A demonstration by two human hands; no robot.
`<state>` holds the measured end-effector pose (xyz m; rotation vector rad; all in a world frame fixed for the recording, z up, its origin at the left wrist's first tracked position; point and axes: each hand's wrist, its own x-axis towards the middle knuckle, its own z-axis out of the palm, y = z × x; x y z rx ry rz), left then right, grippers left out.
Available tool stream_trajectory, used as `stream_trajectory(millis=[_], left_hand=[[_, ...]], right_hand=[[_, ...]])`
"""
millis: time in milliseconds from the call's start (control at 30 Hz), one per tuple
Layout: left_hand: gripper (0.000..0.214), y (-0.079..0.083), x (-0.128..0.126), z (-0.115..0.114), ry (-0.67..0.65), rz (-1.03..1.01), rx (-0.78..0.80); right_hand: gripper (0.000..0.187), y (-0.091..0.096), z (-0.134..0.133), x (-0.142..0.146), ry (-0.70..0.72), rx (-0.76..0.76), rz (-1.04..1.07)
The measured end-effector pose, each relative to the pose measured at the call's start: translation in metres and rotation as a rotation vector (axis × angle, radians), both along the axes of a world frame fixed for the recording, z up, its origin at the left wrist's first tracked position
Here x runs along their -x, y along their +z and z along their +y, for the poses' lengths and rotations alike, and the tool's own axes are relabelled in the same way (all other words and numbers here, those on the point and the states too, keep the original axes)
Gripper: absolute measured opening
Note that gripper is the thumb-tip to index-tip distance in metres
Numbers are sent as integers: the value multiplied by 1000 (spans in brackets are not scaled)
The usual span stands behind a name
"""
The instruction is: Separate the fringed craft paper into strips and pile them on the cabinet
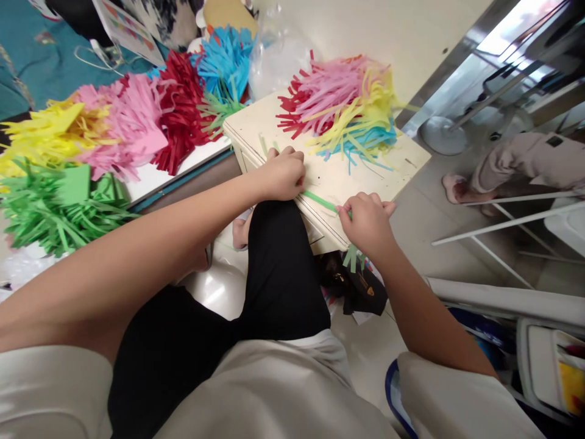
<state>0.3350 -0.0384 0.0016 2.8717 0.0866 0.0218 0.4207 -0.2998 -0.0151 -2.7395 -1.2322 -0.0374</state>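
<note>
A narrow twisted strip of green paper stretches between my two hands above the near edge of a cream tabletop. My left hand is closed around one end, with pale green fringe poking out beyond its knuckles. The other end is pinched in the fingers of my right hand, and more green fringe hangs below that hand. Just beyond lies a pile of fringed paper tassels in red, pink, yellow and blue, which neither hand touches.
At the left, a white surface bears heaps of yellow, pink, dark red and green fringed paper. A clear plastic bag stands behind the table. Another person's leg and white metal bars are at the right.
</note>
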Motion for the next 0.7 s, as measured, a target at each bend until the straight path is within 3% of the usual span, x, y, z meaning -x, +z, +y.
stream_trajectory(millis=[200,533,600,700], left_hand=[[22,12,0,-5,42,109,-20],[22,8,-10,-2,22,102,-38],[21,3,-13,1,10,37,2],[15,-5,-15,3,-51,-55,72]], right_hand=[[30,14,6,4,-11,134,28],[24,30,12,-2,-13,162,-13],[21,29,10,3,45,82,-92],[37,21,3,17,225,2,-143]])
